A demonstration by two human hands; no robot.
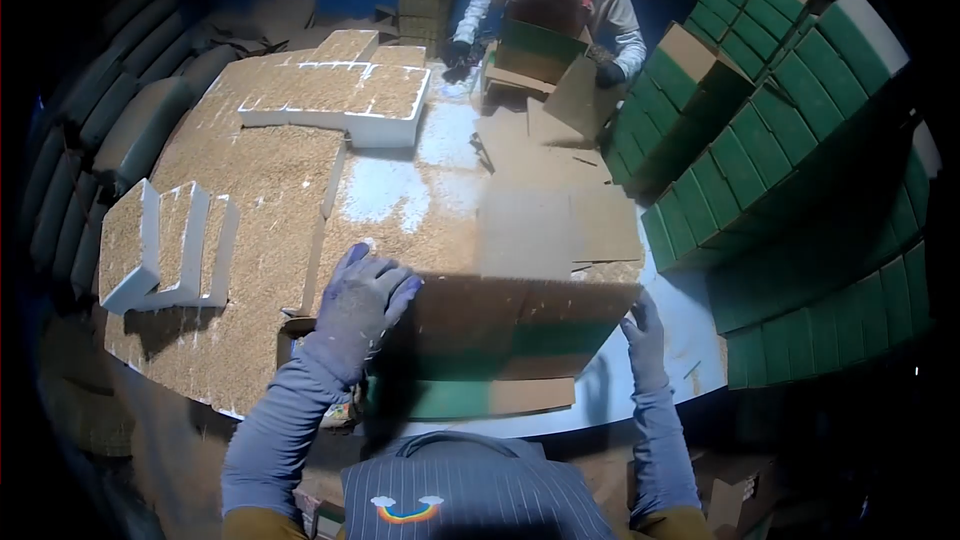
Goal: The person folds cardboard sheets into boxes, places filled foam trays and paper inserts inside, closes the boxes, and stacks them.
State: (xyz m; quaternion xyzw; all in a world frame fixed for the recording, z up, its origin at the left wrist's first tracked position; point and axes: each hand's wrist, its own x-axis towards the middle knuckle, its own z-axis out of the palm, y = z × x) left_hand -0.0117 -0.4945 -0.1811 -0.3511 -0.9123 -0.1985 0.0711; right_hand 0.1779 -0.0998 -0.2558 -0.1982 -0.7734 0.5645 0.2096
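A brown and green cardboard box (560,340) stands on the table's near side, directly in front of me. My left hand (362,305), in a grey glove with purple fingertips, grips the box at its upper left corner. At the opposite end, my right hand (646,335), also gloved, holds the right edge with fingers bent against the cardboard. A lower flap (530,397) sticks out toward me. The inside of the box is hidden from this side.
Loose tan grains cover the table's left part, with white foam trays (385,130) holding more. Flat cardboard sheets (540,230) lie beyond the box. Green boxes (760,160) are stacked on the right, filled sacks (145,130) on the left. Across the table a co-worker (560,10) handles another box.
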